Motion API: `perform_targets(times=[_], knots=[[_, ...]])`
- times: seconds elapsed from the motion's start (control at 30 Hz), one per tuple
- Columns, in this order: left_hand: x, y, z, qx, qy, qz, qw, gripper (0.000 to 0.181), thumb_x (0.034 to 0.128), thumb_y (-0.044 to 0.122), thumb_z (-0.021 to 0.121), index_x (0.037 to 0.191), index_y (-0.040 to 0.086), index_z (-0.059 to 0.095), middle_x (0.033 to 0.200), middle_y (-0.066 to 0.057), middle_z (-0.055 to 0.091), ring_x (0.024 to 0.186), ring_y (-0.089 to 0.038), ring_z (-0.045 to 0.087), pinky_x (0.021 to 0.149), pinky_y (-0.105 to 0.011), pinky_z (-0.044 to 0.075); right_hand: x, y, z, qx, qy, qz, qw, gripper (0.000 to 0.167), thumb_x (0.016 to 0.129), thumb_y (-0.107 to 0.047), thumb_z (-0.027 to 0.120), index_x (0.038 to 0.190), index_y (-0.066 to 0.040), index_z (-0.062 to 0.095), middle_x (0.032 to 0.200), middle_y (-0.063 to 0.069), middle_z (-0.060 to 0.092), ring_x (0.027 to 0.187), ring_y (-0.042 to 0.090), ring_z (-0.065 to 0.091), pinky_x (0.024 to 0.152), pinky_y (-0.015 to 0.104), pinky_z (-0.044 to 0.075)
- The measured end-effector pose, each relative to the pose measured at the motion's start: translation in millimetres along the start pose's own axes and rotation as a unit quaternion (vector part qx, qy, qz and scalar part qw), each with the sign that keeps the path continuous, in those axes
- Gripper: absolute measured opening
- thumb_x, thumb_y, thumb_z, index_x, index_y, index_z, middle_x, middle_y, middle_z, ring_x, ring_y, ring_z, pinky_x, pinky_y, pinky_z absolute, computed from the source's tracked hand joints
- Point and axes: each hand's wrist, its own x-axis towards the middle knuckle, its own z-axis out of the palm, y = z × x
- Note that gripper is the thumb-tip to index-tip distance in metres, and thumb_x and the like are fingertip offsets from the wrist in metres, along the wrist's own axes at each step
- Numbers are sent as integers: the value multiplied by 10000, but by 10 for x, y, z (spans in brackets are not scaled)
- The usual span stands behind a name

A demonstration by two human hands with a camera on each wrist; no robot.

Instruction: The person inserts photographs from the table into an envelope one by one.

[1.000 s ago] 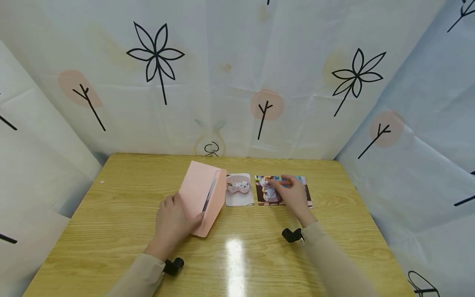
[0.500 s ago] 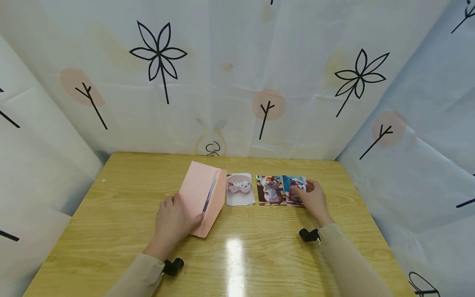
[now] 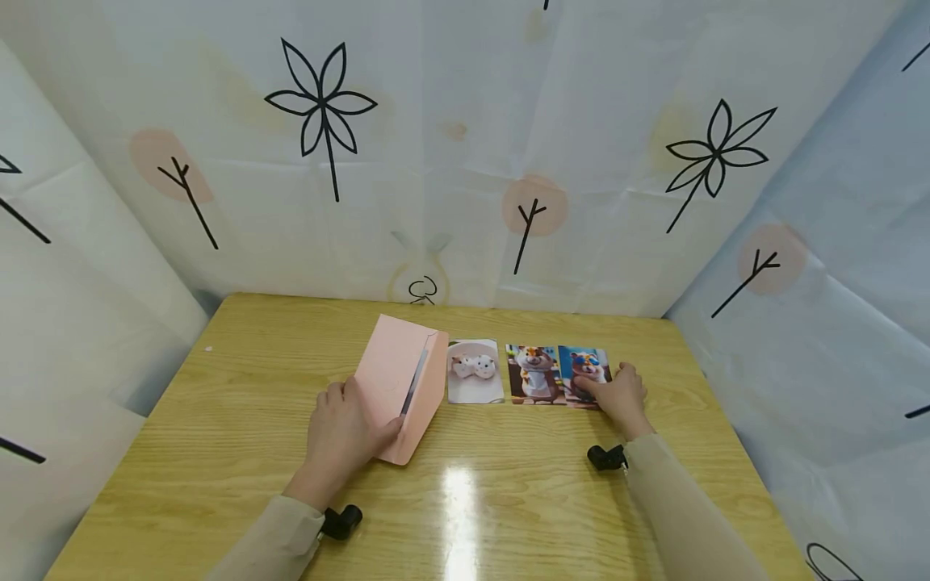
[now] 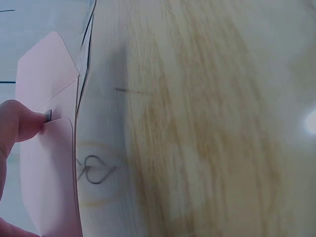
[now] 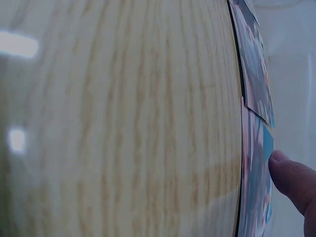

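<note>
In the head view, my left hand (image 3: pixel 340 428) holds a pink envelope (image 3: pixel 392 363) tilted up off the table, flap to the right. Its thumb lies at the opening, where a thin dark and pale strip (image 3: pixel 414 383) shows inside. At the right end of a row of picture cards, my right hand (image 3: pixel 617 399) grips a blue hamster card (image 3: pixel 581 361), thumb on its face, fingers at its right edge. A brown hamster card (image 3: pixel 534 375) overlaps that card's left side. The right wrist view shows the thumb (image 5: pixel 289 173) against the blue card; the other fingers are hidden there.
A card with two white animal figures (image 3: pixel 475 371) lies between the envelope and the brown card. The wooden table (image 3: pixel 508 484) meets a patterned cloth backdrop (image 3: pixel 465 161) behind and at both sides. Black wrist cameras hang under both sleeves.
My right hand has moved right, from over the two hamster cards to the blue card's right side, uncovering their pictures. The left hand and envelope stay put. The head view has shifted slightly.
</note>
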Motion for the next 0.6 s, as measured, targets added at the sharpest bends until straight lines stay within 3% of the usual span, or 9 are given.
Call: perform_targets(times=[0.4,0.6], knots=[[9,25,-4,-80,21,-70,9999,998,685,632,720,1248,-144,441,1159,-327,488,1001,-448,479,778,-547,448,7,-1,46,-298,-133,253,9991,1017,764,-508,770,1399,112,273,1282,351,332,1141,489,293,943,590,271],[1,40,-3,-112,59,-28,9999,991,683,620,730,1244,-147,445,1153,-328,491,1003,-449,478,795,-544,441,43,-29,-19,-583,-564,486,9955,1070,750,-518,773,1354,174,225,1217,418,319,1110,522,294,923,597,286]])
